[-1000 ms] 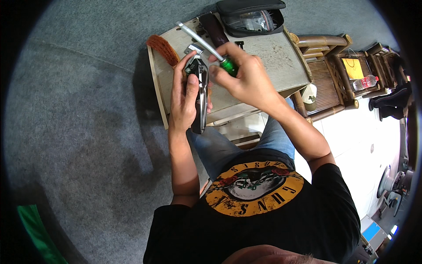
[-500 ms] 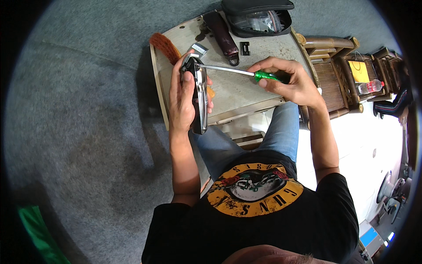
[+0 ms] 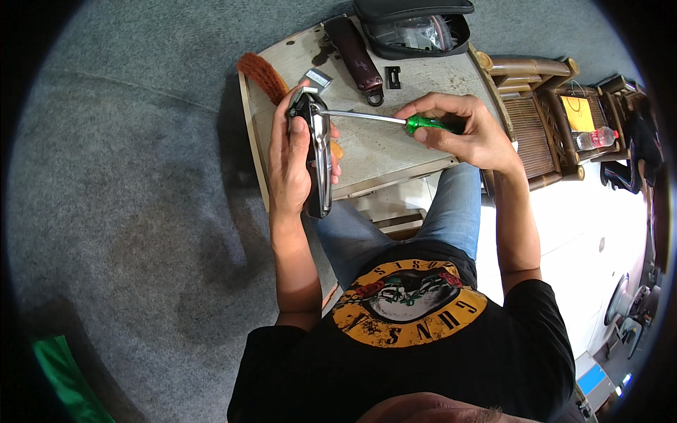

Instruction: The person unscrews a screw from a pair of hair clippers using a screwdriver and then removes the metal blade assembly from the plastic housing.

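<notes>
My left hand (image 3: 290, 162) is wrapped round a shiny black and silver hair clipper (image 3: 321, 158), held upright over the table's near left part with its blade end away from me. Between the thumb and fingers of my right hand (image 3: 458, 130) is the green handle of a screwdriver (image 3: 416, 123). Its metal shaft points left, and the tip meets the clipper's side just below the blade end. Whether the tip sits in a screw is too small to tell. Behind my left hand lies a brush (image 3: 264, 76) with reddish-brown bristles; part of its orange handle shows between my fingers and the tabletop.
On the worn table (image 3: 395, 151) lie a dark maroon clipper (image 3: 355, 60), a small black part (image 3: 393, 77) and a silver blade piece (image 3: 319, 80). An unzipped black case (image 3: 416, 35) holds plastic-wrapped items. To the right, a bamboo chair (image 3: 529, 130) adjoins another seat with a bottle (image 3: 597, 138).
Both hands keep their holds, and the screwdriver tip stays at the clipper's side. The clipper and screwdriver have shifted very slightly. At the far right, another person's dark-clothed limbs have moved.
</notes>
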### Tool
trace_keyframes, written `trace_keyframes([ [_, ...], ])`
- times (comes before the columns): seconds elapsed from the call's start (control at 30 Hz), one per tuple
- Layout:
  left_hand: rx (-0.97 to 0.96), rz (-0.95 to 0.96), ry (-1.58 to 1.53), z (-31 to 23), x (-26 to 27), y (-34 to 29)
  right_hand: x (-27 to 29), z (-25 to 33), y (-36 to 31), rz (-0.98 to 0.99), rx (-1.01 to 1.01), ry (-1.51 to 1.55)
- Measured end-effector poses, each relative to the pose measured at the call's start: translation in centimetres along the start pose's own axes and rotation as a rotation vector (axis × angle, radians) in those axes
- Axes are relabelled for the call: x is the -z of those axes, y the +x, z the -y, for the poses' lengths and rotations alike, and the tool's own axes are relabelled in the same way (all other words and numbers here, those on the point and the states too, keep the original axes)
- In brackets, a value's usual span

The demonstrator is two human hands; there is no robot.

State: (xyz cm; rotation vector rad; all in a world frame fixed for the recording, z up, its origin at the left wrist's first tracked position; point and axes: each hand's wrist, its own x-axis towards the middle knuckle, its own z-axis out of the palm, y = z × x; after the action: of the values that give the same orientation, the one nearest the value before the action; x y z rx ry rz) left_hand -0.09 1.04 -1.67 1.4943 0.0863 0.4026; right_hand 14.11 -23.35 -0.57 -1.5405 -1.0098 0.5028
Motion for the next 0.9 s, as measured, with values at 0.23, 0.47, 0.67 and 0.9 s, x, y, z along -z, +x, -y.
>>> trace_keyframes([
  [0.23, 0.012, 0.012, -0.020, -0.19, 0.10, -0.07, 0.13, 0.45, -0.02, 0.007, -0.057, 0.029],
  [0.47, 0.010, -0.015, 0.019, -0.16, -0.20, -0.01, 0.05, -0.30, -0.08, -0.009, -0.029, -0.002],
  [0.67, 0.024, 0.008, -0.003, -0.26, 0.17, -0.14, -0.13, 0.31, -0.02, -0.007, -0.040, 0.000],
  [0.9, 0.021, -0.004, 0.026, -0.70, -0.14, -0.09, 0.14, 0.02, -0.41, -0.077, 0.015, -0.124],
])
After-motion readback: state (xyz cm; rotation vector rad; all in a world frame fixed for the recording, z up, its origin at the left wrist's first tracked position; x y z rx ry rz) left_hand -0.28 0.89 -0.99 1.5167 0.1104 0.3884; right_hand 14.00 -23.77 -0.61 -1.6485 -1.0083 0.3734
